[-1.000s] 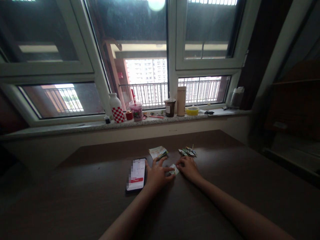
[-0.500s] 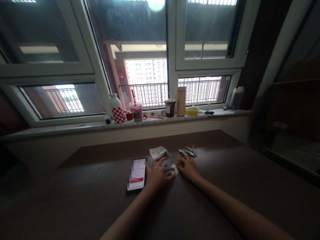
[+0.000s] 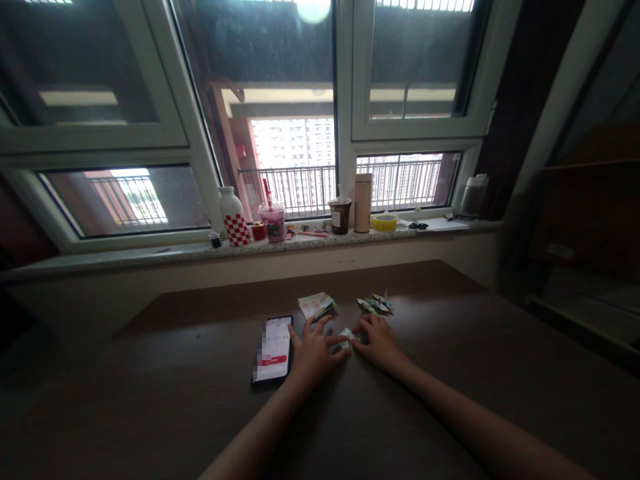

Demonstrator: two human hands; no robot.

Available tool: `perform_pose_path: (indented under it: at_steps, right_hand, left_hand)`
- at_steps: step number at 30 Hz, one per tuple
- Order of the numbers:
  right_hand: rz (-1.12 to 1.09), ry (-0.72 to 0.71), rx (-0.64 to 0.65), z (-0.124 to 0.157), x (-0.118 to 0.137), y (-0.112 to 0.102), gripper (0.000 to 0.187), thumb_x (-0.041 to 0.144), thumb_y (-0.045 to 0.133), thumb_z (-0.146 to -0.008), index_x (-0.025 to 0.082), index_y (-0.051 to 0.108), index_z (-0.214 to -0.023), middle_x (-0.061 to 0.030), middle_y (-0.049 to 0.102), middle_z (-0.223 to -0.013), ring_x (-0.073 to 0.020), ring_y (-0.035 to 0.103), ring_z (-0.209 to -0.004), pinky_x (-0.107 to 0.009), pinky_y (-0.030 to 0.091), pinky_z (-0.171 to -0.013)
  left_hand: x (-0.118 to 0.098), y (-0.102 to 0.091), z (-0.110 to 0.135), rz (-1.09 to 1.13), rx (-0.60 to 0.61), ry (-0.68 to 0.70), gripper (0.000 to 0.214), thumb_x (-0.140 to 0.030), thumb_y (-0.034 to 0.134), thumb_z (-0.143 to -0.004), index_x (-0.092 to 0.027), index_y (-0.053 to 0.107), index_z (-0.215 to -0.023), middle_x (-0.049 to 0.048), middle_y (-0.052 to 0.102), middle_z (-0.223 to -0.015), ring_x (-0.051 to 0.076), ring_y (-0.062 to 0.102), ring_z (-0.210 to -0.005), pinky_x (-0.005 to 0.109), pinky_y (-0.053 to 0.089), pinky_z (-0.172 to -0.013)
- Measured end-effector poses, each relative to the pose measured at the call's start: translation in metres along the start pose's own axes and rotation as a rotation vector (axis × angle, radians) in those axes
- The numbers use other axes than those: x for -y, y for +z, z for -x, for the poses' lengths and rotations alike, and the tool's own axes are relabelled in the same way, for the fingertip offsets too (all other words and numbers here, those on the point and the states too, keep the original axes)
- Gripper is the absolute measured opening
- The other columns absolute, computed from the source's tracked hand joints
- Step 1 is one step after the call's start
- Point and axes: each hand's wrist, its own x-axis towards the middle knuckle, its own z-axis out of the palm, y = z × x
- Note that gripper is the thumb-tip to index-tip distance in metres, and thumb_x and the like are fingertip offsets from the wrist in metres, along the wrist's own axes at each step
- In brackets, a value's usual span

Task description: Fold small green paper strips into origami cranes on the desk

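Note:
A small folded piece of patterned paper (image 3: 346,336) lies on the dark wooden table (image 3: 450,347) between my hands. My left hand (image 3: 314,352) rests on the table with fingers spread, its forefinger and thumb pressing the paper's left side. My right hand (image 3: 380,341) has its fingers curled and pinches the paper's right side. A stack of coloured paper sheets (image 3: 316,305) lies just beyond my left hand. A little heap of folded paper figures (image 3: 376,305) sits beyond my right hand.
A phone (image 3: 273,348) with a lit screen lies left of my left hand. The windowsill (image 3: 150,252) holds a checkered bottle (image 3: 233,217), a pink drink cup (image 3: 273,221), a dark cup (image 3: 341,215), a tall flask (image 3: 363,202) and a yellow tape roll (image 3: 385,222).
My right hand has shifted slightly left and closed in over the folded paper, so less of it shows. My left hand has barely moved.

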Motion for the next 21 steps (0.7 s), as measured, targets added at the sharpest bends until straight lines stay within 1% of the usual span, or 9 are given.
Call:
perform_pose_path:
  at_steps: [4,7,9,12,17,21]
  right_hand:
    - [0.0,-0.017,-0.007,0.001,0.001,-0.001,0.022,0.037,0.065,-0.083,0.023,0.067,-0.099,-0.0075,0.058,-0.113,-0.0245,0.05,-0.112,-0.038,0.038,-0.099]
    - [-0.026,-0.031,-0.014,0.002,0.001,-0.001,0.023,0.037,0.066,-0.083,0.026,0.069,-0.103,-0.0067,0.059,-0.112,-0.0245,0.05,-0.112,-0.039,0.038,-0.1]
    - [-0.047,-0.054,-0.011,0.002,0.001,-0.002,0.02,0.036,0.065,-0.084,0.027,0.071,-0.101,-0.0059,0.06,-0.111,-0.0242,0.051,-0.111,-0.038,0.037,-0.099]
    - [-0.081,-0.066,0.003,0.0,0.0,-0.002,0.016,0.032,0.066,-0.083,0.026,0.074,-0.096,-0.0055,0.062,-0.107,-0.0235,0.052,-0.11,-0.036,0.038,-0.097]
    - [-0.113,0.016,0.013,-0.007,0.001,-0.002,0.011,0.03,0.068,-0.081,0.026,0.075,-0.088,-0.0047,0.064,-0.104,-0.0231,0.053,-0.107,-0.035,0.037,-0.095]
    - [-0.076,0.082,0.024,-0.01,0.005,-0.001,0.01,0.031,0.069,-0.08,0.025,0.075,-0.086,-0.0049,0.064,-0.103,-0.0244,0.053,-0.109,-0.036,0.036,-0.094]
  left_hand:
    - [-0.001,-0.001,0.001,0.034,0.018,-0.002,0.026,-0.058,0.061,-0.082,-0.055,0.067,-0.107,-0.0055,0.044,-0.15,0.038,0.023,-0.143,0.079,-0.009,-0.102]
    - [-0.001,0.001,0.002,0.042,-0.002,0.002,0.024,-0.056,0.063,-0.082,-0.054,0.069,-0.105,-0.0055,0.043,-0.15,0.037,0.024,-0.143,0.078,-0.01,-0.103]
    - [0.0,0.003,0.002,0.039,-0.033,0.003,0.025,-0.056,0.065,-0.08,-0.052,0.07,-0.105,-0.0047,0.043,-0.151,0.037,0.025,-0.142,0.078,-0.01,-0.104]
    - [0.001,0.005,0.003,0.038,-0.066,-0.012,0.032,-0.056,0.067,-0.078,-0.048,0.07,-0.108,-0.0028,0.044,-0.15,0.036,0.028,-0.141,0.077,-0.009,-0.105]
    - [-0.003,0.001,0.002,0.049,-0.05,-0.005,0.027,-0.052,0.064,-0.079,-0.045,0.072,-0.104,-0.0042,0.045,-0.149,0.037,0.027,-0.141,0.076,-0.009,-0.106]
    - [-0.007,0.001,0.0,0.055,-0.054,-0.053,0.024,-0.052,0.062,-0.081,-0.041,0.075,-0.099,-0.0006,0.045,-0.149,0.035,0.029,-0.141,0.075,-0.006,-0.108]
